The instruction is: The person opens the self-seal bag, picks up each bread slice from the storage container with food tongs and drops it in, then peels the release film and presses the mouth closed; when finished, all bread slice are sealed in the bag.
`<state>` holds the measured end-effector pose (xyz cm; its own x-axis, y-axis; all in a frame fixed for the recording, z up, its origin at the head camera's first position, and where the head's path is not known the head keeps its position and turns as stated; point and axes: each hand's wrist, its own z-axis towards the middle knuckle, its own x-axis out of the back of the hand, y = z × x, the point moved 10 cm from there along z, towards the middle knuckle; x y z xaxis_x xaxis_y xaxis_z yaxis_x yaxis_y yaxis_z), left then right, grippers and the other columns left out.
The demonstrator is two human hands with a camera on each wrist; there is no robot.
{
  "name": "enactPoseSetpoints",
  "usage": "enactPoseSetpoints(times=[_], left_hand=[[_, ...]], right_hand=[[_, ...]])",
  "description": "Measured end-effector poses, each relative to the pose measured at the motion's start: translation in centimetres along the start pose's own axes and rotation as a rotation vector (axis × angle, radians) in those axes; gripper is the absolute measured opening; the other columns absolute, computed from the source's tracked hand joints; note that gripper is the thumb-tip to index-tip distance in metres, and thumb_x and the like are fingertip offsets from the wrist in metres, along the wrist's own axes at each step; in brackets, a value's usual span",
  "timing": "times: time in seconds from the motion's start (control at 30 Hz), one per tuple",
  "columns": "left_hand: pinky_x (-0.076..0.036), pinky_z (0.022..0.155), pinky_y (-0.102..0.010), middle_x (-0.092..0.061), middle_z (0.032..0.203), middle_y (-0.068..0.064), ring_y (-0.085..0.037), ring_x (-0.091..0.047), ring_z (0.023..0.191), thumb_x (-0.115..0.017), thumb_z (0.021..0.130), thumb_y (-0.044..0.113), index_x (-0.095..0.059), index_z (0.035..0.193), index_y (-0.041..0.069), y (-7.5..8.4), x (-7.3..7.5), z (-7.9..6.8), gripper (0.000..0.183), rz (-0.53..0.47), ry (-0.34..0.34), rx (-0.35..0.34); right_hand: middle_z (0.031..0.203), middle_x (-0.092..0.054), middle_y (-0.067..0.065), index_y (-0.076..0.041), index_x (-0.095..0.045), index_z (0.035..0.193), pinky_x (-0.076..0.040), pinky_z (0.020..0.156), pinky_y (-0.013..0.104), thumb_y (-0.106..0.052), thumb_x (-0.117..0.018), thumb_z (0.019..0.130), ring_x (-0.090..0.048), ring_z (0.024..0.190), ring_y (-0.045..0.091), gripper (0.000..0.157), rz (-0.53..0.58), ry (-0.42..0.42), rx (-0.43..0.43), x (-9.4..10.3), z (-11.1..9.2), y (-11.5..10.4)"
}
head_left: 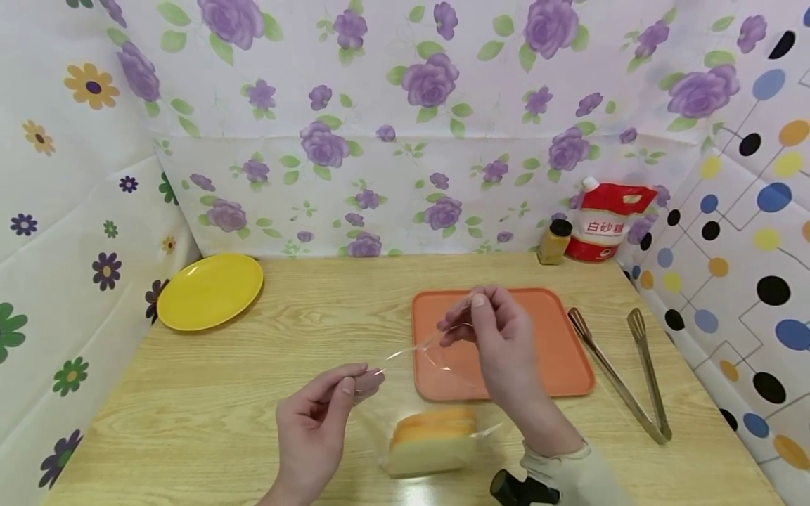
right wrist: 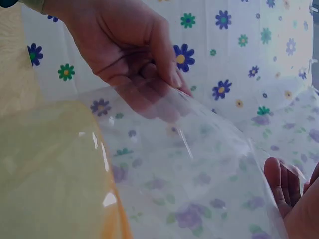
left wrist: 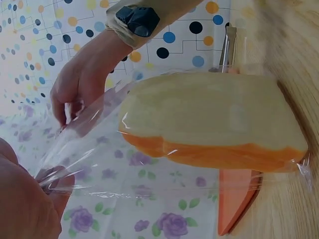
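Observation:
Slices of bread (head_left: pixel 433 453) with orange-brown crust stand inside a clear plastic bag (right wrist: pixel 199 144) near the front of the table. The bag's open mouth is stretched between the two hands, above and beyond the bread. My left hand (head_left: pixel 316 425) pinches one side of the rim between thumb and fingers. Higher up and to the right, my right hand (head_left: pixel 503 344) pinches the other side, over the orange tray (head_left: pixel 550 358). In the left wrist view the bread (left wrist: pixel 209 114) fills the bag's lower part, with loose film reaching to both hands.
Metal tongs (head_left: pixel 653 379) lie spread to the right of the tray. A yellow plate (head_left: pixel 211 292) sits at the back left. At the back right stand a small black-capped jar (head_left: pixel 554 244) and a red-and-white pouch (head_left: pixel 604 226). Patterned cloths hang around the wooden table (head_left: pixel 209 414).

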<state>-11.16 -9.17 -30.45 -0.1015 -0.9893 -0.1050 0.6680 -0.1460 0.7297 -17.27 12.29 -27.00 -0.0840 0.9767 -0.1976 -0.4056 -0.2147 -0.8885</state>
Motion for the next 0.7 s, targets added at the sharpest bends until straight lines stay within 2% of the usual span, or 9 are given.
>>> enactPoseSetpoints(times=[0.17,0.33,0.5,0.7], left_hand=[[-0.057,0.076,-0.038,-0.072,0.1,-0.023,-0.025,-0.073,0.091,-0.046,0.097,-0.018,-0.064,0.109,-0.018,-0.3,0.5,0.4,0.021,0.023,0.008,0.035],[-0.057,0.077,-0.04,-0.072,0.099,-0.025,-0.025,-0.073,0.092,-0.046,0.098,-0.016,-0.062,0.109,-0.019,-0.5,0.8,0.7,0.02,0.012,0.014,0.058],[-0.057,0.077,-0.041,-0.072,0.1,-0.024,-0.026,-0.073,0.091,-0.046,0.099,-0.016,-0.061,0.11,-0.02,-0.7,0.8,0.9,0.02,-0.019,0.01,0.063],[-0.057,0.078,-0.042,-0.073,0.102,-0.021,-0.024,-0.073,0.091,-0.045,0.099,-0.015,-0.059,0.111,-0.022,-1.0,0.6,1.0,0.019,-0.04,-0.002,0.067]], right_hand=[[0.084,-0.062,0.012,0.006,-0.05,0.098,-0.059,0.069,0.037,-0.012,-0.04,0.109,-0.068,0.074,0.02,0.023,0.05,0.149,-0.087,3.0,0.4,0.3],[0.082,-0.063,0.011,0.005,-0.05,0.099,-0.059,0.071,0.036,-0.013,-0.041,0.108,-0.068,0.073,0.019,0.022,0.124,0.264,-0.131,6.2,0.7,0.3],[0.087,-0.061,0.012,0.004,-0.05,0.102,-0.059,0.072,0.032,-0.017,-0.044,0.108,-0.067,0.076,0.019,0.023,0.175,0.345,-0.164,9.5,0.7,0.2],[0.089,-0.06,0.013,0.006,-0.055,0.096,-0.059,0.071,0.033,-0.017,-0.051,0.105,-0.067,0.078,0.021,0.025,0.29,0.412,-0.162,13.6,0.7,0.3]])
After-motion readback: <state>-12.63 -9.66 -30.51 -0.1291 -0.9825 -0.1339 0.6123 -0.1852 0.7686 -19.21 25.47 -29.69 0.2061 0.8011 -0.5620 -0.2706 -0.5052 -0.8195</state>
